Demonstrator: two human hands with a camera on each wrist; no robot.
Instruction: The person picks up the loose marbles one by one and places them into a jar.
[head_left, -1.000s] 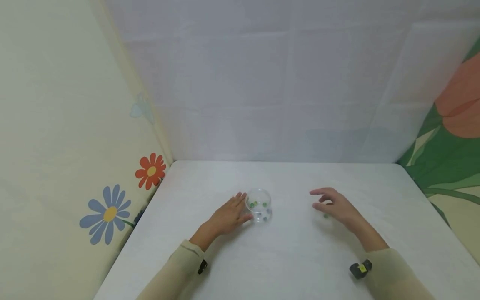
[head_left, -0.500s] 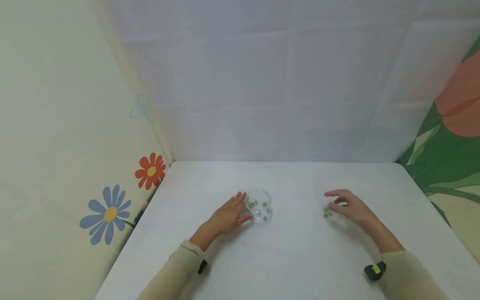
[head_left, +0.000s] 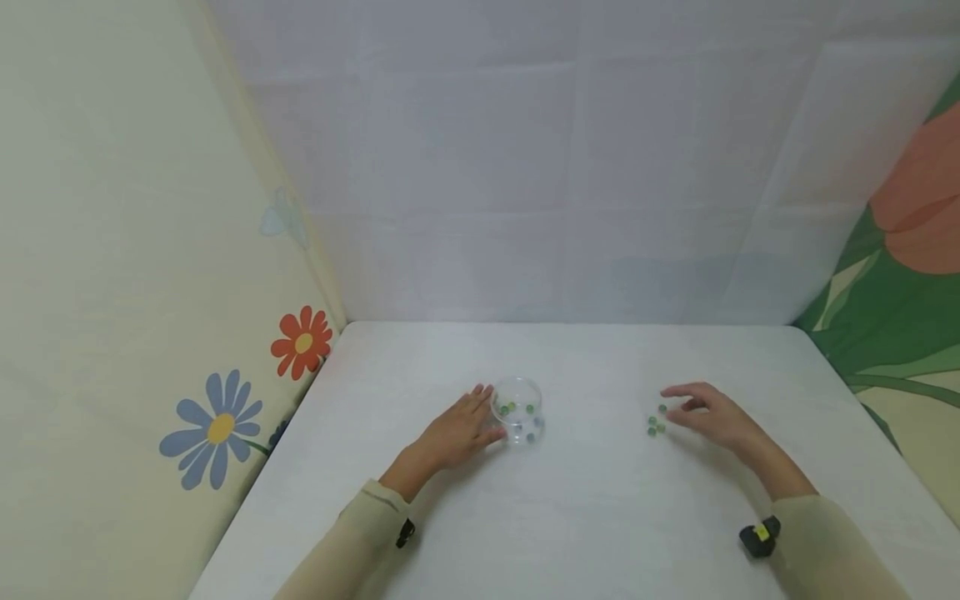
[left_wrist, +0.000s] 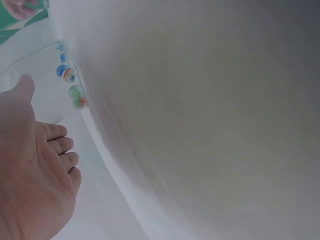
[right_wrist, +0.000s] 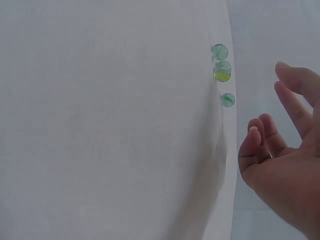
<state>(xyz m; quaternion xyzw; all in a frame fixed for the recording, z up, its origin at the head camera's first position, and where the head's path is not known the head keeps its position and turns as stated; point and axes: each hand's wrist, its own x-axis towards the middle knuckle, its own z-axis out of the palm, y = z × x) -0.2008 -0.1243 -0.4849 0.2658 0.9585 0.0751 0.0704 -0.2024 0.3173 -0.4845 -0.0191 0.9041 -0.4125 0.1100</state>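
A clear round container (head_left: 517, 390) stands near the middle of the table, with several glass marbles (head_left: 530, 409) in it. Beside its left side lies my left hand (head_left: 452, 431), fingers straight and thumb spread toward the container wall. In the left wrist view, blue, green and orange-streaked marbles (left_wrist: 75, 91) show through the clear wall past the thumb. My right hand (head_left: 712, 414) hovers just right of a small group of greenish marbles (head_left: 652, 431) on the table. Its thumb and forefinger are apart, other fingers loosely bent, and nothing is held. The right wrist view shows these loose marbles (right_wrist: 228, 100) left of the fingertips.
A white cloth covers the table (head_left: 570, 517), and a white sheet (head_left: 525, 167) hangs behind it. Flower-printed cloth (head_left: 220, 428) lines the left side, and a cloth with a large flower (head_left: 922, 333) the right. Each sleeve carries a small black device near the wrist.
My right hand has moved to the right and slightly down, uncovering the loose marbles that it partly hid. The left hand and the container have stayed in place.
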